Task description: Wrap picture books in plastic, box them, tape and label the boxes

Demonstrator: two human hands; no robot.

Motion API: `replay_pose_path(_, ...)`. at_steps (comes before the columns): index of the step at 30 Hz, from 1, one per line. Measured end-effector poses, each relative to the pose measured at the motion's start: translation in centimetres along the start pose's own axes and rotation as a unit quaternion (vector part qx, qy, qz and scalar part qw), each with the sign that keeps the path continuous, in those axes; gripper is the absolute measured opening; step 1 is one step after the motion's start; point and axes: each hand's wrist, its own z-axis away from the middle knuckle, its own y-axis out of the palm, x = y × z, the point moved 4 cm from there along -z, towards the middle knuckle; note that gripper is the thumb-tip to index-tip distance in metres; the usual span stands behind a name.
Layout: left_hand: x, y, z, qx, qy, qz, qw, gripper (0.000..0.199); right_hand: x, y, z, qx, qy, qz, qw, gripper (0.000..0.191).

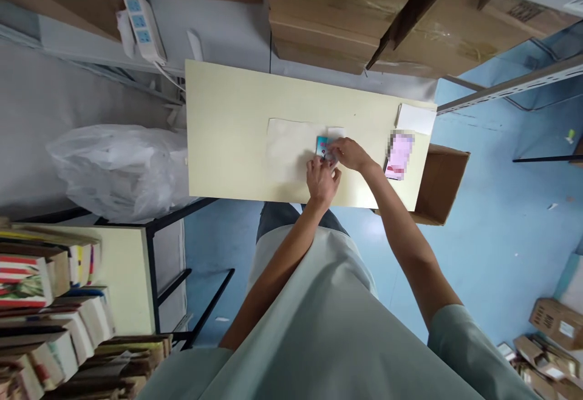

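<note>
A small blue booklet-like piece [321,145] with pink marks lies on a white sheet of paper [289,142] on the table. My left hand [322,181] is at its near edge, fingers curled onto it and the thumb out to the right. From the right, my right hand [348,153] pinches at the right side of the same piece, where something pale and partly see-through shows under the fingers. A small white paper piece [336,132] sticks out just beyond the right fingers. My fingers hide much of the blue piece.
The pale yellow table [228,133] carries a phone [399,156] and white papers [415,119] at its right end. An open cardboard box [441,184] stands beside it. Plastic wrap [122,169], a power strip [144,27], large cartons [325,36] and shelved books [59,315] surround it.
</note>
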Motion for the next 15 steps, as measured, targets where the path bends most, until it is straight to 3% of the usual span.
replay_pose_path(3,0.7,-1.3,0.4,0.021,0.037,0.029,0.999,0.023,0.2,-1.2,0.5,-0.010,-0.051,0.007,0.999,0.037)
replay_pose_path(6,1.6,-2.4,0.9,0.019,0.025,0.089,0.996,0.023,0.3,-2.5,0.1,-0.018,-0.062,0.011,0.998,0.042)
replay_pose_path(11,3.8,-3.7,1.9,-0.010,-0.102,0.204,0.974,0.038,0.7,-4.2,-1.8,-0.034,-0.063,-0.027,0.997,0.030)
replay_pose_path(15,5.8,-4.1,3.1,-0.051,-0.198,0.264,0.942,0.053,0.9,-3.7,-3.6,-0.039,-0.019,-0.089,0.995,0.028)
